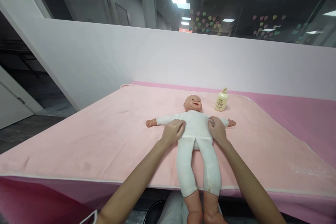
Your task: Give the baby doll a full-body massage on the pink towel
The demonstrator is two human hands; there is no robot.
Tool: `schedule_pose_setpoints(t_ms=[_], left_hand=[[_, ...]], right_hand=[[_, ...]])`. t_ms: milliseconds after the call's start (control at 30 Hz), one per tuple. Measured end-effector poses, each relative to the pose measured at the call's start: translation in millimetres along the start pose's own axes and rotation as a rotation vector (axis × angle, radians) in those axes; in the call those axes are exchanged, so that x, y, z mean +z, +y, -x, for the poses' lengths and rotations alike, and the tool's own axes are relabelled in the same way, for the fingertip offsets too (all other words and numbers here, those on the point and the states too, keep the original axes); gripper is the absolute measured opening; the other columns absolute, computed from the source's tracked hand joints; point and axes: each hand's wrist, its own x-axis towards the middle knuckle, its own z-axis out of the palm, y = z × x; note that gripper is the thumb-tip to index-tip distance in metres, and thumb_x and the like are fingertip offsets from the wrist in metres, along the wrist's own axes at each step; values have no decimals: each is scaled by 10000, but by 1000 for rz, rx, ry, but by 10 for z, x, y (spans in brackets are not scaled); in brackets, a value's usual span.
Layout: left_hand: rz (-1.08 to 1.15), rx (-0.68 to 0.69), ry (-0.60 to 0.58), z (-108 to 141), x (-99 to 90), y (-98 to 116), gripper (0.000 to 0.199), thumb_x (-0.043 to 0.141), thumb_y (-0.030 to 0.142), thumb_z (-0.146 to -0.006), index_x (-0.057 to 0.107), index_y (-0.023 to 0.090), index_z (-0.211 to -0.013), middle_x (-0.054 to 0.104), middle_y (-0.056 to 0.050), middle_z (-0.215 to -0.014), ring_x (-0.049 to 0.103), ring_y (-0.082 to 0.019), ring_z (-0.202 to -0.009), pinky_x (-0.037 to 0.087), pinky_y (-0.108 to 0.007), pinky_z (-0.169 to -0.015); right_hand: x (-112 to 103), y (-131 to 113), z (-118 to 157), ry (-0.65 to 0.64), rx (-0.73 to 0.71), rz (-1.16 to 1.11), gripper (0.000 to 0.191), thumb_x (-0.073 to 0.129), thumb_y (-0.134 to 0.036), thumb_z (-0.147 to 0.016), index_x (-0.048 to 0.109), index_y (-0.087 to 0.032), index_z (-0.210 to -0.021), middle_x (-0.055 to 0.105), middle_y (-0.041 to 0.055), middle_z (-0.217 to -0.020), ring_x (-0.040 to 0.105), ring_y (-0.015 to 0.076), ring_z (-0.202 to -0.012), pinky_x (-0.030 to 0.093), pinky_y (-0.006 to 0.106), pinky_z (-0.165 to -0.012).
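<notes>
Surface: we work on a pale pink blanket (105,140) spread over a deeper pink table (301,108).
Room: a white wall (131,56) behind, glass above it with paper hearts (207,21).
Doll: the baby doll (195,129) lies face up mid-blanket, arms spread, feet hanging past the near edge.
Left hand: our left hand (173,131) rests curled on the doll's side, fingers loosely closed on the white suit.
Right hand: our right hand (217,130) likewise, pressed to the other side.
Open room: bare blanket stretches wide on both sides.
Writing: the lotion bottle (222,100) near the doll's head bears a label too small to read.
</notes>
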Motion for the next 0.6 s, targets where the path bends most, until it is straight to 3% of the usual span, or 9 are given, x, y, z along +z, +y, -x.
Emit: schedule_pose_setpoints(t_ms=[167, 333, 600], left_hand=[[76, 112, -49, -120, 48, -22, 338, 404, 330, -874, 606, 209, -1116, 616, -90, -1154, 520, -226, -1122, 352, -391, -1005], [222, -13, -126, -306, 222, 0, 474, 319, 412, -904, 462, 195, -1300, 437, -78, -1388, 357, -189, -1308, 255, -375, -1093], [-29, 16, -353, -497, 311, 59, 563, 254, 499, -900, 368, 214, -1372, 322, -80, -1452, 201, -224, -1379, 66, -475, -1117]], right_hand=[[128, 19, -61, -153, -124, -138, 440, 339, -328, -864, 529, -136, -1211, 499, 110, -1324, 383, 207, -1280, 234, 407, -1084], [206, -73, -171, -248, -184, -237, 459, 330, -401, -886, 497, -197, -1262, 475, 73, -1354, 361, 188, -1304, 183, 437, -1110], [239, -230, -204, -376, -186, -73, 534, 296, -429, -903, 397, -156, -1351, 380, 110, -1418, 288, 210, -1343, 119, 473, -1115]])
